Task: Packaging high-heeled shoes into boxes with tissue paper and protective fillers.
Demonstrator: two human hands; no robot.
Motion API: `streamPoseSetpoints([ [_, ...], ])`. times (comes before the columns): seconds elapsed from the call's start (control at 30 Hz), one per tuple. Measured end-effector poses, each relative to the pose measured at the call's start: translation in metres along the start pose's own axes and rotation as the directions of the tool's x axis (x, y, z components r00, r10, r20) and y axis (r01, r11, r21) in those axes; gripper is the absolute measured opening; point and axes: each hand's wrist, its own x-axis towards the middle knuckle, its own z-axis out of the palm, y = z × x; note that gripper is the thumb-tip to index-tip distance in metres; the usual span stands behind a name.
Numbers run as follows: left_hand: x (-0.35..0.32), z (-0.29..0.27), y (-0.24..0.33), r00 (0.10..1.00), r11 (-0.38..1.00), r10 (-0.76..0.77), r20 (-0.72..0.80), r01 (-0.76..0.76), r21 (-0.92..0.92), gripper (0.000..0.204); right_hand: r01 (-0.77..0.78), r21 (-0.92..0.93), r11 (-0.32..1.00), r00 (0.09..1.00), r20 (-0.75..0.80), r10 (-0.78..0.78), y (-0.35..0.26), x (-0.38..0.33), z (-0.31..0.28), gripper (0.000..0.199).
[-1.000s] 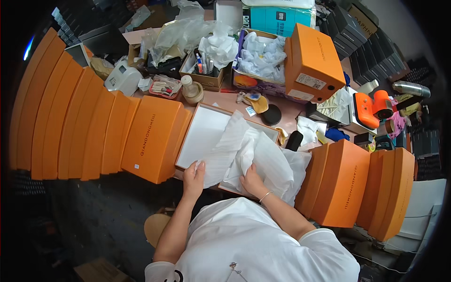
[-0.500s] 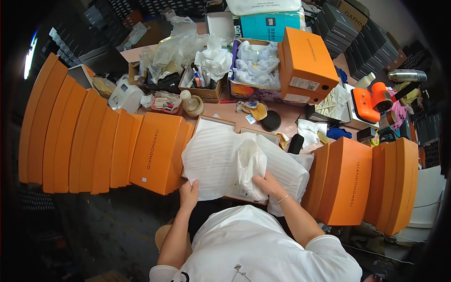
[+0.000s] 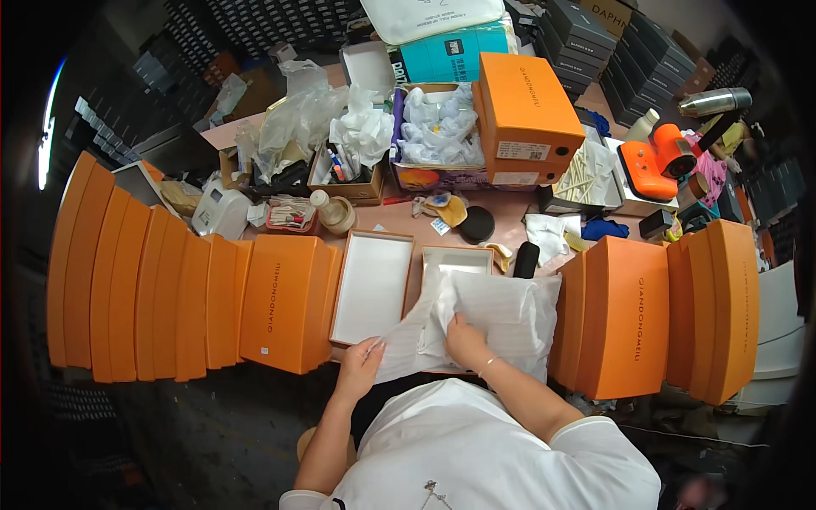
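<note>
Right hand (image 3: pixel 466 340) flat & open pressing white paper (image 3: pixel 501 314) into box (image 3: pixel 455 255), left hand (image 3: pixel 361 361) pinching paper edge to keep it taut w/ lid (image 3: pixel 371 285) just beside

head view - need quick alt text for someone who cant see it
A person's left hand and right hand press white wrapping paper over an open box on a cluttered table. An open white-lined lid lies beside it, with rows of orange boxes on both sides.

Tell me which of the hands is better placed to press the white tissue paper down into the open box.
The right hand, probably. It already lies on the white tissue paper over the open box. The left hand only holds the paper's near-left edge.
</note>
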Motion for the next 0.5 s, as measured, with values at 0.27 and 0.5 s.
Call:
streamPoseSetpoints([
  [0.27,-0.011,0.045,0.012,0.994,0.989,0.006,0.105,0.01,-0.149,0.028,0.054,-0.06,0.997,0.999,-0.005,-0.054,-0.016,0.012,0.027,0.044],
  [0.5,-0.004,0.063,-0.027,0.978,0.968,0.048,0.202,0.005,-0.25,0.036,0.26,0.222,0.94,0.966,-0.049,-0.255,-0.02,-0.029,-0.023,0.033],
])
